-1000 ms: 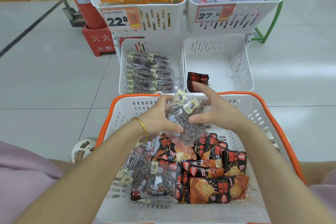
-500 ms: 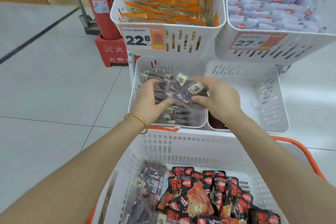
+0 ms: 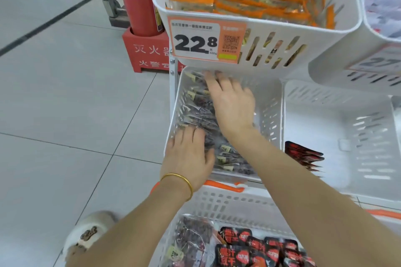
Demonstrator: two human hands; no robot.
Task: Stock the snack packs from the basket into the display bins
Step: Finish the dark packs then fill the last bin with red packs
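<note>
Red fire extinguisher (image 3: 138, 0) up at 11 o'clock, standing in a red stand (image 3: 147, 50) with white writing. Grey floor tiles (image 3: 65, 104) at 9. White slipper (image 3: 91, 232) with brown marks down at 7.

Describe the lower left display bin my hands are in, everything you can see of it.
The lower left bin is white plastic with slotted walls, sitting under the orange-pack bin. Inside, clear packs of dark snacks with yellowish labels fill its left side and near end; its right side shows bare floor. The left hand and right hand rest flat on the packs.

Pale tiled floor (image 3: 65, 115), red extinguisher (image 3: 138, 0)
</note>
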